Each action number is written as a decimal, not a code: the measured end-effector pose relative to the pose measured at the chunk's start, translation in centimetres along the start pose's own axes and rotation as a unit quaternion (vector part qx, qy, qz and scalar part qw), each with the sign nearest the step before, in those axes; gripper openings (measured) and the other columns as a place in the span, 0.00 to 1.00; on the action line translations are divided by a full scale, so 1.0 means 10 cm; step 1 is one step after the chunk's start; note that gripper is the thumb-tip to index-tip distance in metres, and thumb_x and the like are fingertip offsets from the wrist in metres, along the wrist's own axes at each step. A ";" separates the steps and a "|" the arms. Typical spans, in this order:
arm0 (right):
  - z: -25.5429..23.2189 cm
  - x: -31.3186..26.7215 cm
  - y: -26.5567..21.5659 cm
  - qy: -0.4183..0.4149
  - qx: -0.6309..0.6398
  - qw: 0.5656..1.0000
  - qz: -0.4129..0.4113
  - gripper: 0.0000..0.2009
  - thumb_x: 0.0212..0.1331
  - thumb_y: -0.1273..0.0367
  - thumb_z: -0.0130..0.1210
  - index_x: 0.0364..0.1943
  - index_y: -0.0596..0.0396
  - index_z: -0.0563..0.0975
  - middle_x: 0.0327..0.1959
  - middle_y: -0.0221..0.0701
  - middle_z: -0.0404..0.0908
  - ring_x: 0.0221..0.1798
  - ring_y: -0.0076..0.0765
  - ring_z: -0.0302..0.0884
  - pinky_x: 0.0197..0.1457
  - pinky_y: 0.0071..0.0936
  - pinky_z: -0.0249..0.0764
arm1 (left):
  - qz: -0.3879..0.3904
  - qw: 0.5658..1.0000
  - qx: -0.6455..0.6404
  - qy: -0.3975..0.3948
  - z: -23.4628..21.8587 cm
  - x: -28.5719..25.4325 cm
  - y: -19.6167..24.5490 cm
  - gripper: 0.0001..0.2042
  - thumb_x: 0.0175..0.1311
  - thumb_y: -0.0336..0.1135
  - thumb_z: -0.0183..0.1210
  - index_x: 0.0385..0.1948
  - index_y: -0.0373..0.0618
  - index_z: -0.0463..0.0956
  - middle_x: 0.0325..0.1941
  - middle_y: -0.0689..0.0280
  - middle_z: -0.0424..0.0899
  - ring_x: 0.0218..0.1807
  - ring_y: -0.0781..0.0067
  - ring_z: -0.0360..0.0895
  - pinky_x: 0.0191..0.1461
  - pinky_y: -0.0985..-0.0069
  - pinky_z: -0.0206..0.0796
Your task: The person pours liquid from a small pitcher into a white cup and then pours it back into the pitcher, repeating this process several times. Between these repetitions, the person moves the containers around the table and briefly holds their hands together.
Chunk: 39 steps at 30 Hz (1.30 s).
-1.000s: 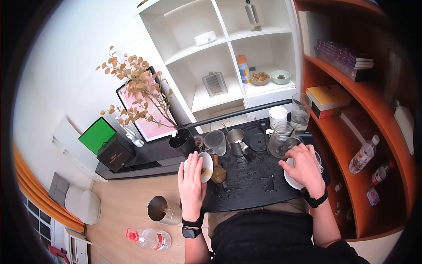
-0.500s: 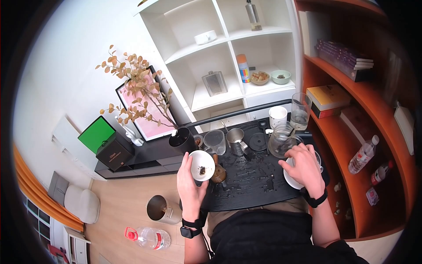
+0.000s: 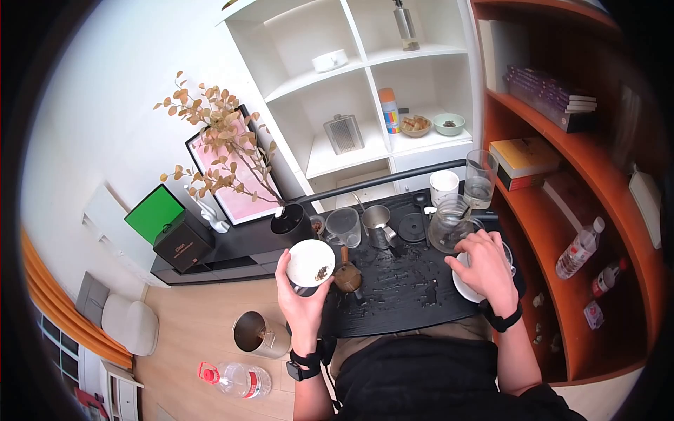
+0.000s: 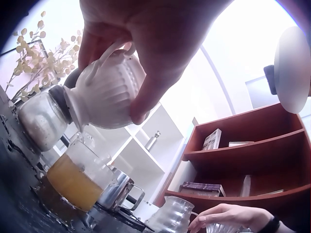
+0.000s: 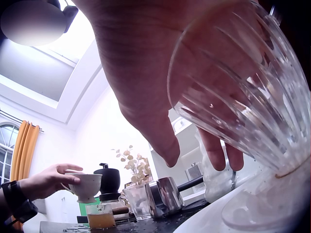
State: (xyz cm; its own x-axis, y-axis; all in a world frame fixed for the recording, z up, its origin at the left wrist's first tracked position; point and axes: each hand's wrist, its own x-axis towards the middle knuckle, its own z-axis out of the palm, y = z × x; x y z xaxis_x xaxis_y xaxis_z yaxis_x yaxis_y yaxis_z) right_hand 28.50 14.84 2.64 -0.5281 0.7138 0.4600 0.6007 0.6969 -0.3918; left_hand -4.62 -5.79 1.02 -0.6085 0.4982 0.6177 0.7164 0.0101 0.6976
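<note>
My left hand point(image 3: 302, 309) grips a white cup point(image 3: 311, 261) above the left edge of the black tray point(image 3: 393, 309). Its mouth faces the head camera, and dark bits lie inside. The left wrist view shows the cup's ribbed outside and looped handle. Just beyond it stands a glass vessel with amber liquid point(image 4: 77, 179), which appears with a wooden handle in the head view. My right hand point(image 3: 488, 270) hangs over a white saucer point(image 3: 465, 284), its fingers loosely bent. A ribbed clear glass point(image 5: 243, 97) stands on the saucer beside this hand.
Along the tray's back are a glass mug point(image 3: 342, 228), a steel pitcher point(image 3: 378, 228), a glass carafe point(image 3: 446, 228), a white cup point(image 3: 444, 186) and a tall glass point(image 3: 480, 179). A metal bin point(image 3: 256, 333) and a large plastic bottle point(image 3: 242, 380) are on the floor left.
My left hand has turned the white cup from sideways to face upward toward the head camera, shifting it slightly left. My right hand has stayed in place.
</note>
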 end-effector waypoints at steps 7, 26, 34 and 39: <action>0.01 0.00 0.01 0.009 -0.002 1.000 -0.010 0.18 0.64 0.56 0.77 0.40 0.59 0.93 0.43 0.36 0.92 0.57 0.46 0.84 0.72 0.44 0.69 | -0.005 0.994 -0.113 0.002 0.00 -0.01 0.09 0.49 0.55 0.30 0.89 0.81 0.43 0.70 0.85 0.53 0.77 0.82 0.54 0.79 0.85 0.58 0.72; -0.01 0.00 0.00 -0.008 0.010 1.000 0.013 0.18 0.66 0.55 0.77 0.43 0.59 0.93 0.45 0.35 0.93 0.59 0.45 0.84 0.74 0.43 0.70 | 0.086 0.970 -0.027 -0.228 0.70 -0.14 0.66 0.45 0.51 0.34 0.88 0.74 0.40 0.73 0.77 0.47 0.80 0.77 0.38 0.80 0.81 0.51 0.76; -0.03 0.00 -0.02 -0.010 0.009 1.000 0.010 0.18 0.66 0.56 0.77 0.42 0.58 0.93 0.44 0.35 0.93 0.59 0.45 0.85 0.74 0.43 0.69 | 0.122 0.968 0.021 -0.219 0.85 -0.12 0.51 0.45 0.53 0.37 0.89 0.73 0.42 0.74 0.73 0.51 0.82 0.74 0.41 0.83 0.77 0.52 0.77; -0.02 0.00 -0.02 -0.004 0.005 1.000 0.007 0.17 0.65 0.56 0.77 0.42 0.58 0.93 0.44 0.35 0.93 0.59 0.45 0.85 0.74 0.43 0.69 | 0.123 0.968 0.049 -0.213 0.88 -0.13 0.41 0.45 0.54 0.40 0.89 0.74 0.42 0.73 0.74 0.50 0.81 0.79 0.39 0.77 0.83 0.48 0.70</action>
State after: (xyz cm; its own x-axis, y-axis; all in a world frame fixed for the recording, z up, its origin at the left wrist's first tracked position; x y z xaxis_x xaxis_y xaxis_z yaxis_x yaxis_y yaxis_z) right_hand 28.51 14.68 2.91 -0.5238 0.7243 0.4483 0.6028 0.6870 -0.4057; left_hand 2.13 1.25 -0.12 -0.2334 0.8081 0.5408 0.8634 -0.0836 0.4975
